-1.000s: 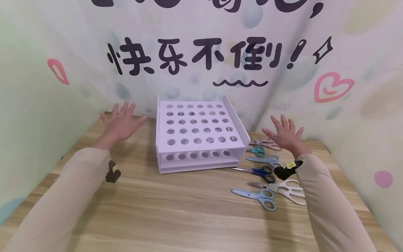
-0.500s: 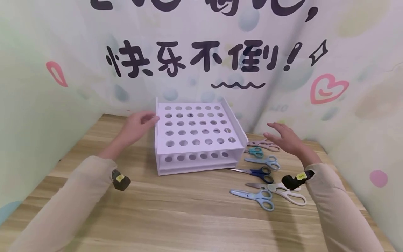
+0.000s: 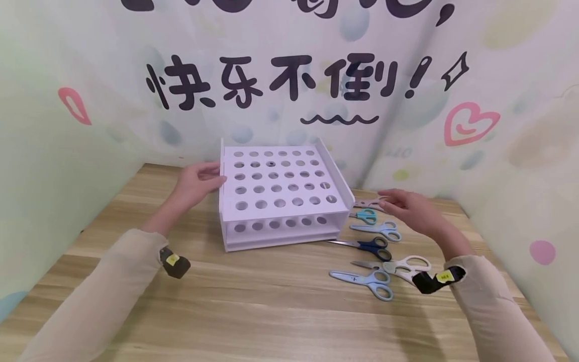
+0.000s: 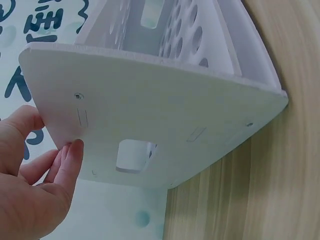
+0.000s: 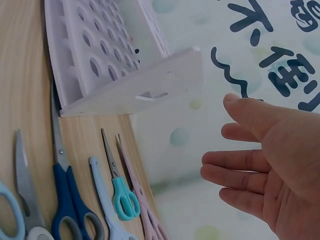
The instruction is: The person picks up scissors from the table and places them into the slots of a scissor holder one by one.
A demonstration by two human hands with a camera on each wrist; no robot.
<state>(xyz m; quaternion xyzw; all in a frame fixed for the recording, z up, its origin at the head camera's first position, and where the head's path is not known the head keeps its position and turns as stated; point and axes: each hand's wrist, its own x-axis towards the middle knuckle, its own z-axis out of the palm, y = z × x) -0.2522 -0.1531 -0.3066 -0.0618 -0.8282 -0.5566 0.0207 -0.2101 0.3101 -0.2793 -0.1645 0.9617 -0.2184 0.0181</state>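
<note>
A white rack (image 3: pixel 289 231) with rows of round holes in its top and a lower shelf stands on the wooden table (image 3: pixel 253 311). At its left side panel (image 4: pixel 150 105) is my left hand (image 3: pixel 192 186), fingertips touching the outer face and thumb at the panel's upper edge. Held in the air to the right of the rack is my right hand (image 3: pixel 418 213), its fingers loosely extended with nothing in them. In the head view it overlaps the pink scissors (image 3: pixel 365 203). Teal scissors (image 3: pixel 367 216) and light blue scissors (image 3: pixel 384 230) lie just below it.
Nearer the front lie dark blue scissors (image 3: pixel 377 248), white-handled scissors (image 3: pixel 400 266) and another light blue pair (image 3: pixel 377 282), all right of the rack. A printed cloth (image 3: pixel 280 115) hangs right behind the table and continues along both sides.
My left hand has come in from the left to the rack's side panel. The right hand has lowered toward the scissors, its spread fingers drawing together. The rack and scissors stay put.
</note>
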